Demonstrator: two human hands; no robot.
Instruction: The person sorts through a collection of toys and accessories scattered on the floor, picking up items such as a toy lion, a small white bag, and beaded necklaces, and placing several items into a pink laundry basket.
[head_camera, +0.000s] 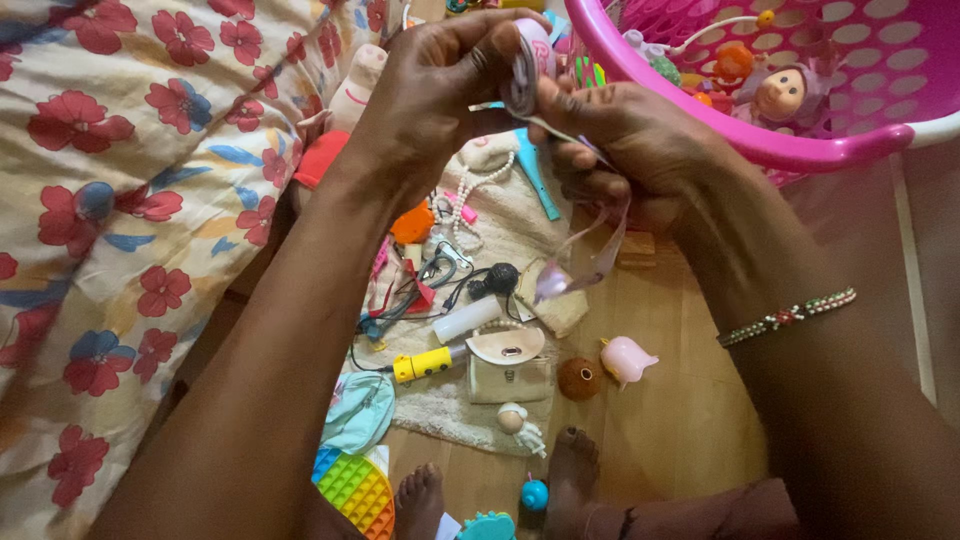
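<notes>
1. Hands met high in the head view: the left hand (435, 85) and the right hand (625, 135) were together, both pinched on a small pink-and-white round toy (530, 55) held between their fingertips.
2. Ribbon (590, 255), pale and translucent, hung down from under the right hand, ending near a small beige pouch on the floor.
3. A beaded bracelet (790, 316) in green, white and red circled the right wrist.
4. Just beyond the hands stood a pink plastic basket (700, 110) with oval holes, holding a small doll (782, 95) and other toys.
5. To the left lay a cream cloth with red flowers (130, 200).
6. Below the hands, a wooden floor (690, 420) and a pale rug carried scattered things: a yellow-handled tool (425, 364), a cream toy handbag (508, 365), a brown ball (578, 379), a pink toy (626, 358) and a rainbow bubble pad (355, 490).
7. Bare toes (570, 470) showed at the bottom edge.
</notes>
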